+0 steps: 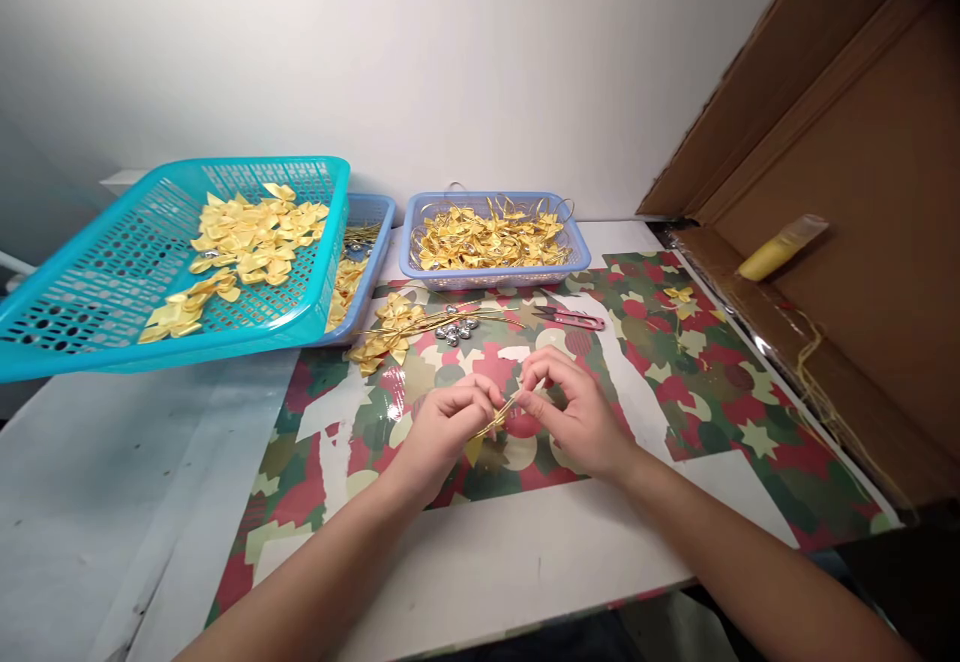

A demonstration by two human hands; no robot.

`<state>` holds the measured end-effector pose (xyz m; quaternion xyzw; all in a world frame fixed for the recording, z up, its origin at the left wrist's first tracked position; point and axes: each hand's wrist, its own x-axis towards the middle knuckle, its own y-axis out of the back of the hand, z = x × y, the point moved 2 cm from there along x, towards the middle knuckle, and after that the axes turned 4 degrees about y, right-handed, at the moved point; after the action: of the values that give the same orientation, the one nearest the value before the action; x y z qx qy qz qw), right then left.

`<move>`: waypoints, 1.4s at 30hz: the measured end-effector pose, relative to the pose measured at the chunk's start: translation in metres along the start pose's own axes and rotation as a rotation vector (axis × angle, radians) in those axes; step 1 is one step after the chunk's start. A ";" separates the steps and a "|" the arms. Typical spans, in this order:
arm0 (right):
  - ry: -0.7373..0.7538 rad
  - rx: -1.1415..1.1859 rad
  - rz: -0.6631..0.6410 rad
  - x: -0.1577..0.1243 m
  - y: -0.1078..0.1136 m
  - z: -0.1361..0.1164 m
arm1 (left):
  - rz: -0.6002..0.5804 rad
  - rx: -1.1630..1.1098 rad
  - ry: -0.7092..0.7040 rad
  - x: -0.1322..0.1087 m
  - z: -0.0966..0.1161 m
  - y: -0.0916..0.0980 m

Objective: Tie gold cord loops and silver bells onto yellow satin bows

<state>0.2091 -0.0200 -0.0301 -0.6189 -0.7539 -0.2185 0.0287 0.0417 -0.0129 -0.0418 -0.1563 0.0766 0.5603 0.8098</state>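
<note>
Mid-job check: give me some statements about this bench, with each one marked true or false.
1. The left hand and right hand both hold gold cord. True.
2. The turquoise basket holds yellow ribbon pieces. True.
3. The red-handled snips lie on the patterned sheet. True.
4. The right hand grips the red-handled snips. False: neither hand touches them.
5. The turquoise basket is at the right side. False: it is at the left.

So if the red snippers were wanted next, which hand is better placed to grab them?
Probably the right hand: the red snippers lie just beyond it, farther from the left hand. Both seem busy with the gold cord, though, so the right might need freeing first.
</note>
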 end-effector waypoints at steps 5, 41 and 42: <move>-0.019 0.020 -0.016 0.000 0.000 -0.002 | 0.013 0.072 -0.140 -0.001 0.002 -0.001; -0.388 0.742 -0.376 0.000 -0.006 0.008 | -0.162 0.040 -0.322 -0.002 0.007 0.003; -0.382 0.736 -0.377 0.000 -0.006 0.008 | -0.157 0.032 -0.316 -0.002 0.007 0.003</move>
<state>0.2057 -0.0183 -0.0387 -0.4486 -0.8727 0.1807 0.0669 0.0380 -0.0118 -0.0350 -0.0591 -0.0552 0.5118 0.8553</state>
